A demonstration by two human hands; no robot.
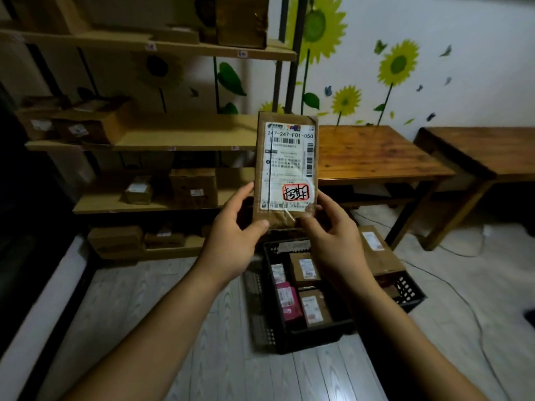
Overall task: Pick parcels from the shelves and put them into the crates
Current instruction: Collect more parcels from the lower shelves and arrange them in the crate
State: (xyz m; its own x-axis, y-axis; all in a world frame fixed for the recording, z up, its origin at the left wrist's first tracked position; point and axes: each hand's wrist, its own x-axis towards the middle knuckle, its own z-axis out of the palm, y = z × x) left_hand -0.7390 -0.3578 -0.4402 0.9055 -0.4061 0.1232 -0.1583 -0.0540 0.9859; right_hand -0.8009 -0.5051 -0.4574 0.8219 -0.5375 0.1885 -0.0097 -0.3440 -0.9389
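Fingers (257,227) of the left hand (231,241) and right hand (335,241) pinch the bottom corners of a flat brown parcel (285,169), holding it upright with its white label facing the person. Behind and left of those fingers stand the shelves (185,140) with boxes (194,188). To their right is a wooden table (376,157), and directly beneath them a black crate (307,340) holding several small parcels (305,267).

Arms extended, left hand (231,235) and right hand (335,241) pinch the parcel (285,160)
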